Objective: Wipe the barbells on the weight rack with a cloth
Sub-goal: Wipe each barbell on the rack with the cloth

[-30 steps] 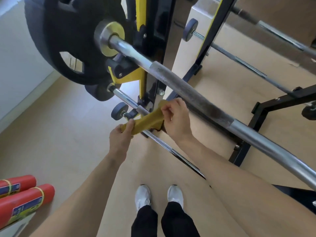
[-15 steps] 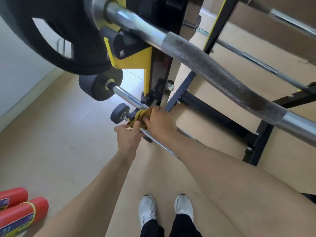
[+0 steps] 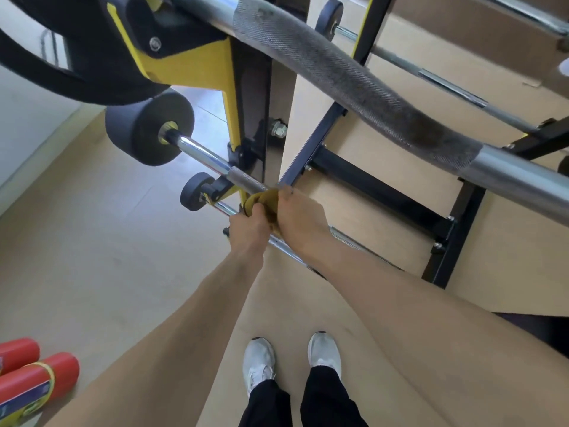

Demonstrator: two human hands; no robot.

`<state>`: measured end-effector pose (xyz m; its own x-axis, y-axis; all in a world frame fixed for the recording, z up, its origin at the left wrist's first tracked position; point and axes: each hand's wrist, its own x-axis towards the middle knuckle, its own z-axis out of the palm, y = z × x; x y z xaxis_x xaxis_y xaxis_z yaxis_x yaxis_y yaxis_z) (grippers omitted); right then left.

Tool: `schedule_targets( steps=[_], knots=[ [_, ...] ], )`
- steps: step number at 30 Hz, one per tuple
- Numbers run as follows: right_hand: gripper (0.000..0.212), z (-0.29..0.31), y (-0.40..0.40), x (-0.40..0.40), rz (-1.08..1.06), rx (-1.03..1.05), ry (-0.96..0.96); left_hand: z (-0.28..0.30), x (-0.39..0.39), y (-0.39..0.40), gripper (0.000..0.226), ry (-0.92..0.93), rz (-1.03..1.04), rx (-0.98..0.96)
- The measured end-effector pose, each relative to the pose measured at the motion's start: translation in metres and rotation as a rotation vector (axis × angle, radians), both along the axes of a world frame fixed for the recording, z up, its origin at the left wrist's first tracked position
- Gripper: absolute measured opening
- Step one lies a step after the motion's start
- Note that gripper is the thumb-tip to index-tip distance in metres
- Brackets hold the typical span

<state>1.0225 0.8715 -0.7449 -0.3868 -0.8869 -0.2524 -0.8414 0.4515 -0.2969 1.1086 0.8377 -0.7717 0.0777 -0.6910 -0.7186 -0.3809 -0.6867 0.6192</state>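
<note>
Cloth, yellow, is wrapped round the middle barbell beside the rack upright and is gripped from both sides by the left hand and right hand. Full contact round the knurled shaft is thereby judged to be obtained for wiping

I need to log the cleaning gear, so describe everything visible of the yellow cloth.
The yellow cloth is a mustard-coloured, soft-looking fabric, bunched and creased rather than spread flat. It sits on the middle barbell, just past the knurled section, beside the rack's yellow and black upright. The left hand grips it from below and the right hand closes over it from the right, so most of it is hidden; its full size and edges cannot be seen.
</note>
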Motion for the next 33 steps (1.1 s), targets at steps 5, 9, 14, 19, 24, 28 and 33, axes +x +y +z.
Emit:
schedule_targets(
  steps=[5,9,14,19,24,28,33],
  knots=[
    [0.021,-0.008,0.032,-0.014,-0.015,0.046,0.077,0.009,-0.023,0.027,0.032,0.054,-0.051,-0.012],
    [0.018,-0.008,0.065,-0.03,-0.012,0.093,0.077,0.014,-0.038,0.054,0.033,0.157,-0.061,0.028],
    [0.014,-0.002,0.134,-0.061,-0.04,0.108,0.093,0.021,-0.064,0.105,0.027,0.281,-0.12,0.165],
    [0.017,-0.002,0.19,-0.085,-0.053,0.136,0.076,0.017,-0.092,0.156,0.027,0.285,-0.133,0.246],
    [0.029,-0.004,0.24,-0.107,-0.086,0.123,0.017,0.005,-0.112,0.201,0.027,0.3,-0.203,0.327],
    [0.026,-0.001,0.282,-0.12,-0.108,0.112,0.067,-0.002,-0.132,0.238,0.033,0.312,-0.257,0.369],
    [0.023,0.001,0.324,-0.136,-0.14,0.099,0.113,-0.004,-0.148,0.281,0.036,0.372,-0.282,0.422]
  ],
)
